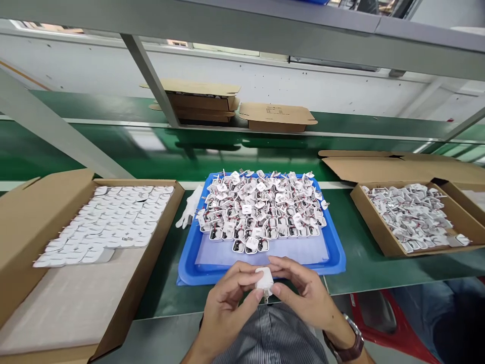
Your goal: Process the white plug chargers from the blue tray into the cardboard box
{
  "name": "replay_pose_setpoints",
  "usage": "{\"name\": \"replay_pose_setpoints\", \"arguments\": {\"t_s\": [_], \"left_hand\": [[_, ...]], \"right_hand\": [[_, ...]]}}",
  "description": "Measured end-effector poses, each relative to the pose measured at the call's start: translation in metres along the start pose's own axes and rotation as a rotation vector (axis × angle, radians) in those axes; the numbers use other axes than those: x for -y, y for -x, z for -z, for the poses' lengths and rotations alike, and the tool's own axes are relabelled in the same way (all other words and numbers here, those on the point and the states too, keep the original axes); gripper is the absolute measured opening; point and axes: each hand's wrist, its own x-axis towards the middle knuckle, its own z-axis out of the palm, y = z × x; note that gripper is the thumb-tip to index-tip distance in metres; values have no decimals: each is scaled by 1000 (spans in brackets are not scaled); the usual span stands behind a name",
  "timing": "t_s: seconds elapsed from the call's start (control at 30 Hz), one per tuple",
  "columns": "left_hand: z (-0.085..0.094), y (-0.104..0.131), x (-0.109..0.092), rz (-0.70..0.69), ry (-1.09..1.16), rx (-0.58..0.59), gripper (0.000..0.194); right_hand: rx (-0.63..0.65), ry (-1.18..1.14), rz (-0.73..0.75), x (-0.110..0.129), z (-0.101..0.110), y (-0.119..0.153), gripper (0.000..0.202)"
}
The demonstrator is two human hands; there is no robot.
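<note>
Between my two hands, just in front of the blue tray, is a small white plug-in charger with metal prongs pointing down toward me. My left hand pinches its left side between thumb and fingers. The thumb and fingers of my right hand close on its right side. Several rows of white charger housings fill most of the tray, with loose prong caps and red and black wires on top of them. A white sheet lies under them.
At left stands an open carton partly filled with white chargers in rows. A white glove lies beside the tray. An open carton of loose white parts is at right. Smaller cardboard boxes rest on the back shelf; a red stool stands below right.
</note>
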Motion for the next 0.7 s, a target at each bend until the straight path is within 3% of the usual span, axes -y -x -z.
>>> {"name": "replay_pose_setpoints", "arguments": {"t_s": [0.2,0.3,0.5,0.7], "left_hand": [[-2,4,2,-121,-187,-21,33],[-3,4,2,-135,-188,-39,31],[-1,-3,-3,112,38,-20,20],[3,-2,-8,276,190,-9,26]], "right_hand": [[-27,120,122,7,-5,-1,41],[-16,88,94,7,-6,-2,40],[-33,-21,-3,-6,-4,-5,43],[-79,16,-51,1,0,-7,37]]}}
